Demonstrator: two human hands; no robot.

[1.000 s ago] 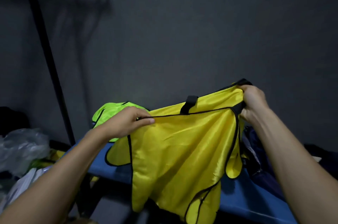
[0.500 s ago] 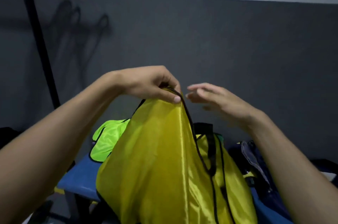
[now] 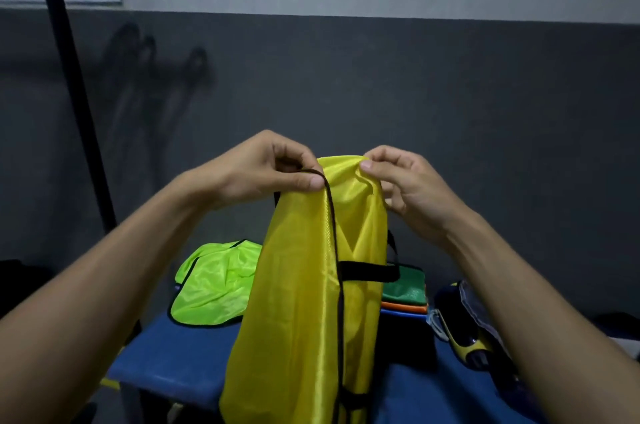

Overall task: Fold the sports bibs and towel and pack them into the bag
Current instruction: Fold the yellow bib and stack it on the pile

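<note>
Yellow bib [image 3: 311, 285] hanging, top edge pinched by left hand [image 3: 263, 167] fingers and right hand [image 3: 405, 178] fingers

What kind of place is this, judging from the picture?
Probably a sports changing or kit room. Bibs in several colours, such as the yellow bib and the lime bib, are over a blue bench against a grey wall, beside a dark bag.
</note>
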